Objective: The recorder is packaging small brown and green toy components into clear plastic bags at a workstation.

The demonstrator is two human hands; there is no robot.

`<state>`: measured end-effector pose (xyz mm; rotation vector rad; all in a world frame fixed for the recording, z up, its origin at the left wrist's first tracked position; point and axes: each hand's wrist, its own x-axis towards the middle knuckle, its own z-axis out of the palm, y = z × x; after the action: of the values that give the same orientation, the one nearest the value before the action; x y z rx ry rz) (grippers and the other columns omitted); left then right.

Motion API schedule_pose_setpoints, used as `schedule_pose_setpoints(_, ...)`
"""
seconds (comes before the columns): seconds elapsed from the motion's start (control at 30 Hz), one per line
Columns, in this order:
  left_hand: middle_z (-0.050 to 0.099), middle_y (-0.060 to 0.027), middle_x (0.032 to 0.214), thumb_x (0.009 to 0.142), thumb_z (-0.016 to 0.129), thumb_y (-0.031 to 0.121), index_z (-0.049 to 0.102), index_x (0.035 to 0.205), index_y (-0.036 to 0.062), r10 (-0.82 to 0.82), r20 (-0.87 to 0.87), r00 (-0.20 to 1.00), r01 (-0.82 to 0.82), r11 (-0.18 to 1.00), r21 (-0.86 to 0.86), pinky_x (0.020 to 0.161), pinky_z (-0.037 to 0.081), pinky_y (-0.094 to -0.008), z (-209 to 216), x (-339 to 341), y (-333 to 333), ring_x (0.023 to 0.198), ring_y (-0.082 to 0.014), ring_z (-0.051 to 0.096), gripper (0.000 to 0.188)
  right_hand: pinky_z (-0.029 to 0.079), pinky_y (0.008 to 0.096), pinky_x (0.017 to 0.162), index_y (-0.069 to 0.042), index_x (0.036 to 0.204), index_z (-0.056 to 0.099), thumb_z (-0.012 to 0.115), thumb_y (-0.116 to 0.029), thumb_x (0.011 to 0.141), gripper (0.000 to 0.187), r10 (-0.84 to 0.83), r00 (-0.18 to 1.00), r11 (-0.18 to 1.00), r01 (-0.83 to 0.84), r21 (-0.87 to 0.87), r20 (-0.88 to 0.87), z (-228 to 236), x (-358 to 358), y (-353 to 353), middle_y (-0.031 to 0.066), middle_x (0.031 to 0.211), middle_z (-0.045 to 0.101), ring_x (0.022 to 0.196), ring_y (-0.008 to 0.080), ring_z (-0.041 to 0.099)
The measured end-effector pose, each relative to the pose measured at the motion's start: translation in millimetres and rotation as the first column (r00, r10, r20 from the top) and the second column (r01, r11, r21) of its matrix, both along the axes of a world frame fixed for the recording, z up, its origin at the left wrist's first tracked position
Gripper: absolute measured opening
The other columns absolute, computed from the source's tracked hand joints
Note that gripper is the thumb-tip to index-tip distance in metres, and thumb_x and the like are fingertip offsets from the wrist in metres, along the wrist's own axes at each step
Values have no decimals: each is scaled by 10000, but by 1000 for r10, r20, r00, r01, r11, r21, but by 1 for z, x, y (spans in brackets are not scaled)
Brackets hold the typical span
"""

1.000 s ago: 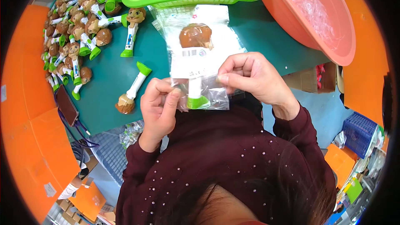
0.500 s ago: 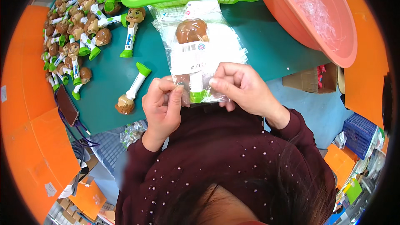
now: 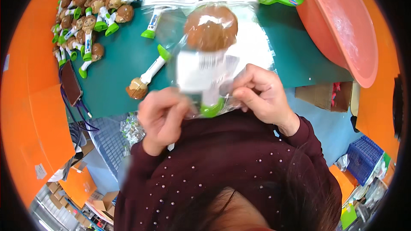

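Observation:
Between my hands a clear plastic bag (image 3: pixel 250 45) is raised, with a brown-haired doll-headed toy (image 3: pixel 210 28) inside it. A white label lies across the toy's middle, and its green foot points toward me. My left hand (image 3: pixel 165 117) pinches the bag's near left corner; it is somewhat blurred. At the near right corner, my right hand (image 3: pixel 263 96) grips the plastic between thumb and fingers. Left of the bag, a loose toy (image 3: pixel 152 72) of the same kind lies on the green table. Another toy (image 3: pixel 153 21) is partly hidden behind the bag.
Many similar toys (image 3: pixel 87 30) are heaped at the far left, beside a dark phone (image 3: pixel 71 83) with a purple cord. A green basket (image 3: pixel 278 0) holding clear bags stands at the back, next to a pink basin (image 3: pixel 321 34). Below the table's right edge is a cardboard box (image 3: pixel 319 97).
The bag with the toy has been lifted and tilted closer to my head, so it looks larger. Both hands keep their hold on its near corners. The view has shifted slightly.

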<state>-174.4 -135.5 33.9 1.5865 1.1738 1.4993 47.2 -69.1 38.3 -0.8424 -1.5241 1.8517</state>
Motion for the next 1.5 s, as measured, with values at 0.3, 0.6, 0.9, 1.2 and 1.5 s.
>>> schedule_pose_setpoints(0.3,567,-31,806,1004,485,134,521,957,55,541,-10,841,-524,808,-270,637,420,-214,-31,-199,-34,673,-59,504,99,445,291,648,-45,820,681,741,-20,736,106,-303,902,603,-69,795,308,-23,6,12,44,768,652,687,189,577)
schedule_pose_setpoints(0.6,635,-202,1026,937,578,219,552,1237,-11,687,-725,-55,-766,436,472,874,444,-446,-36,-179,-11,956,-353,586,379,428,329,732,-117,820,688,791,-85,666,188,-343,868,540,-130,832,359,-21,-10,-9,2,792,641,776,209,570)
schedule_pose_setpoints(0.9,663,-99,953,688,799,126,671,1004,59,102,-779,619,-242,968,-66,782,482,-378,-26,-70,-8,881,-288,610,348,427,376,791,-152,957,713,806,-169,626,344,-317,916,456,-81,886,247,-19,-29,-21,11,953,623,886,217,565)
schedule_pose_setpoints(1.2,678,-65,945,702,798,134,678,954,71,-376,-269,887,341,925,-168,796,482,-344,-13,-1,42,879,-260,624,285,453,361,628,-83,913,675,782,-267,700,301,-284,876,404,-260,877,391,-25,49,-19,65,930,620,723,229,598)
schedule_pose_setpoints(1.5,544,-27,1050,721,778,216,626,899,116,-294,-683,669,227,955,-190,920,352,-408,-54,66,100,1051,-263,495,254,370,491,1033,-88,730,515,706,-403,783,372,-203,832,526,-352,774,516,-51,78,-7,88,1268,619,1235,290,529)
